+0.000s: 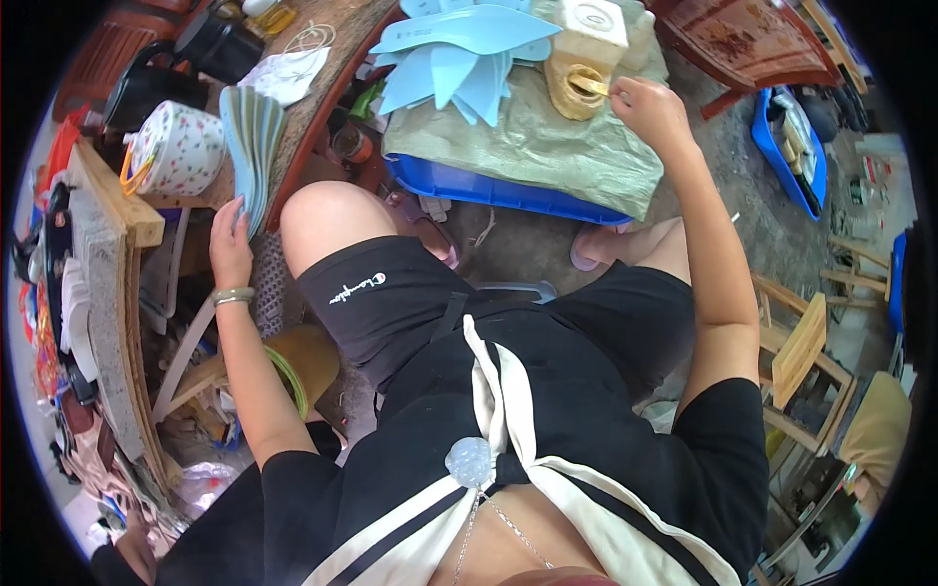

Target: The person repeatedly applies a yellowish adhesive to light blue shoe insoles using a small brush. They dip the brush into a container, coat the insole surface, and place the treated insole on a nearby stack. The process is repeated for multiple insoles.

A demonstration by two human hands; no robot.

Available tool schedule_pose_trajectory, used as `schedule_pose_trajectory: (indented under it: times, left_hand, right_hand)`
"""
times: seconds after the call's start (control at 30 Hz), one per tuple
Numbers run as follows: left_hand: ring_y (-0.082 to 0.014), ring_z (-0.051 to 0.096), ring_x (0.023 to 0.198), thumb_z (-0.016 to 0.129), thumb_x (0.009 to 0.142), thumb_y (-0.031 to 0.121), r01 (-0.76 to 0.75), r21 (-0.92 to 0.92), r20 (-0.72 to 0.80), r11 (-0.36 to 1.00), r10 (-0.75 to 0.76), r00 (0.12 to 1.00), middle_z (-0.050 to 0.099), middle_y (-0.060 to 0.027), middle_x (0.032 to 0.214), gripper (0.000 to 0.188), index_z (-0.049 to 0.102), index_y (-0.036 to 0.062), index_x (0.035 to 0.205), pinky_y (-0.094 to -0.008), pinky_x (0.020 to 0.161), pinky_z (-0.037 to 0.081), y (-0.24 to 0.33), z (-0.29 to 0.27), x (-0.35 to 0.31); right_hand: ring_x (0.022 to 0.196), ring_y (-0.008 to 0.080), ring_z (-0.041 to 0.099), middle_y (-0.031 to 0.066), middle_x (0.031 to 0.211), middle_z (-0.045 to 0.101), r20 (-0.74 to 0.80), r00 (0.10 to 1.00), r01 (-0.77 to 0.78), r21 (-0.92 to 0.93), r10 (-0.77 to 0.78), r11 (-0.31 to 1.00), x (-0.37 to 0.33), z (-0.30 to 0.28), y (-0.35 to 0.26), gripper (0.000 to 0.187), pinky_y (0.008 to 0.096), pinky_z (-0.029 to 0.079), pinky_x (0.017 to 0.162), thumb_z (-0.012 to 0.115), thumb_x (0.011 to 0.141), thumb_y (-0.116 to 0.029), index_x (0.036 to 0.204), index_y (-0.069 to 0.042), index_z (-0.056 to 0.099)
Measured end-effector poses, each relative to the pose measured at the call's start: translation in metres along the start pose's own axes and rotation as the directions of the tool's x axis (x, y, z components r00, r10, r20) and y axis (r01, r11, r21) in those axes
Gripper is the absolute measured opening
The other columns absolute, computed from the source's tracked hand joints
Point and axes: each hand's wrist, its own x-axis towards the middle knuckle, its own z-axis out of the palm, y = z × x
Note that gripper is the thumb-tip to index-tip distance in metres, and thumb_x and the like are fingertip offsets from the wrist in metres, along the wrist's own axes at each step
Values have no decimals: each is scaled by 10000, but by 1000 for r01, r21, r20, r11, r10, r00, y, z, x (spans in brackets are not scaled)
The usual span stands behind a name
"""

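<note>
At the left, a fanned stack of blue and grey-green shoe-sole pieces [252,146] leans over the table edge. My left hand [232,244] has its fingers around the stack's near end. Over the covered work surface, my right hand [653,112] pinches a flat yellowish stick [592,87]. The stick's far end dips into the mouth of a yellow-crusted pot [576,96], where it is hidden. Left of the pot lies an overlapping heap of light-blue sole-shaped pieces [459,44].
A grey-green plastic sheet [528,151] covers a blue crate [508,195] ahead of my knees. The brown table [322,107] holds a flowered bucket [181,146] and black mugs. A wooden chair [747,44] stands far right, near a blue basket [791,146].
</note>
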Motion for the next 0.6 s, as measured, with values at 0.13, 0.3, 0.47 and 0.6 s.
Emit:
schedule_pose_trajectory:
  times: [0.13, 0.3, 0.47, 0.6]
  left_hand:
    - [-275, 595, 1056, 445, 972, 154, -22, -46, -101, 999, 17, 995, 624, -140, 1121, 273, 608, 25, 1149, -350, 930, 453, -4, 0, -3]
    - [-304, 602, 1025, 466, 960, 144, -24, -84, -184, 996, 8, 983, 630, -153, 1089, 246, 634, 23, 1093, -351, 892, 465, 7, 3, 2]
    - [-364, 591, 943, 463, 921, 66, 151, 123, -332, 981, -103, 938, 617, -186, 1020, 186, 562, 21, 1073, -428, 818, 476, 15, 7, -4]
    - [-376, 593, 925, 442, 919, 75, 12, 148, -388, 989, 47, 920, 612, -195, 1012, 192, 560, 23, 1061, -437, 804, 479, 22, 14, 3]
  right_hand:
    - [808, 326, 640, 121, 849, 655, 34, 999, -36, -5, 36, 999, 0, -2, -4, 186, 445, 509, 695, 570, 826, -268, 904, -125, 658]
    - [805, 325, 642, 104, 924, 663, -20, 998, -54, 68, 55, 996, -10, 1, -1, 162, 415, 503, 701, 595, 837, -252, 903, -121, 664]
    - [798, 328, 638, 105, 902, 660, -21, 999, -45, 113, 48, 993, -9, 2, -10, 130, 398, 503, 680, 602, 840, -216, 905, -120, 662]
    - [796, 328, 640, 102, 892, 661, -41, 998, -45, 112, 50, 993, -14, 0, -5, 130, 399, 504, 675, 602, 840, -220, 903, -123, 660]
